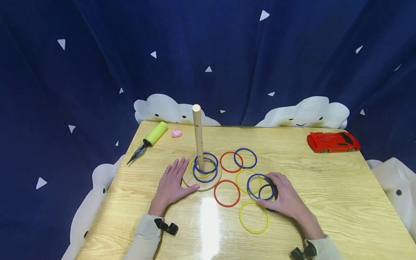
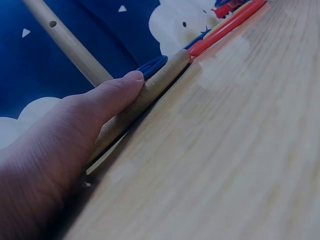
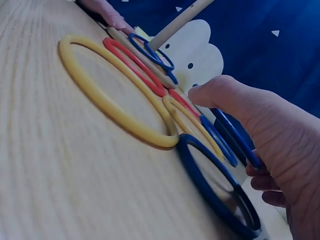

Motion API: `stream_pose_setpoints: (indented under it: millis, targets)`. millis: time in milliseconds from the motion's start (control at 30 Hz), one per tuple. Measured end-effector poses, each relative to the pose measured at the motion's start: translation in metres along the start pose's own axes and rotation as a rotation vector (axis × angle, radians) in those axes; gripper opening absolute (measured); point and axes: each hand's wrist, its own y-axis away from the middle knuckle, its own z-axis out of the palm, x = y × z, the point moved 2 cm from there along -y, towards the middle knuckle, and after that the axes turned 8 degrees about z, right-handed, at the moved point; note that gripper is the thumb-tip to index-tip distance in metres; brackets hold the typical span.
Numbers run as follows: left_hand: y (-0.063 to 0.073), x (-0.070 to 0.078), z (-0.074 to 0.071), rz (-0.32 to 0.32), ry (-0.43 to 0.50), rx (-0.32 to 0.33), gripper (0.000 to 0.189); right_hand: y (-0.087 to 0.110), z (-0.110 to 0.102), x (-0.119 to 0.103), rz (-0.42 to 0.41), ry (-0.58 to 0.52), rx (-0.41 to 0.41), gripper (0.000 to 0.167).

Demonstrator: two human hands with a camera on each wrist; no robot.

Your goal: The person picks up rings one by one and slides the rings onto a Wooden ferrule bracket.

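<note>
A wooden peg [image 1: 198, 141] stands upright on a round base [image 1: 208, 188], with two blue rings and one yellow ring around its foot. My left hand [image 1: 173, 186] lies flat at the base's left side, fingers straight, its thumb [image 2: 117, 92] resting on the rim. My right hand [image 1: 284, 195] pinches a blue ring [image 1: 248, 186] between thumb and fingers, raised over the table in the right wrist view. Below it another blue ring [image 3: 200, 182] lies on the wood. Nearby lie a yellow ring [image 1: 236, 180] and, closer to me, a second yellow ring [image 1: 240, 216].
One red ring [image 1: 214, 195] lies by the base; another red ring [image 1: 220, 161] is overlapped by a blue ring [image 1: 256, 159] farther back. A balloon pump [image 1: 156, 133] and small pink toy [image 1: 176, 133] sit back left, a red toy car [image 1: 334, 142] back right. A curtain [image 1: 227, 72] hangs behind.
</note>
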Motion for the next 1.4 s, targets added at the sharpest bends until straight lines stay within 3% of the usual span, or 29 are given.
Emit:
stream_pose_setpoints:
  millis: [400, 833, 1400]
  targets:
    - [-0.001, -0.001, 0.000, 0.009, 0.000, 0.010, 0.114, -0.013, -0.019, -0.011, -0.020, 0.018, -0.018, 0.097]
    - [-0.001, 0.002, -0.002, 0.018, 0.010, 0.036, 0.113, -0.048, -0.051, -0.034, -0.049, -0.024, -0.031, 0.092]
    - [0.002, 0.000, 0.001, 0.007, 0.020, 0.020, 0.113, -0.104, -0.100, -0.082, -0.264, -0.069, 0.072, 0.096]
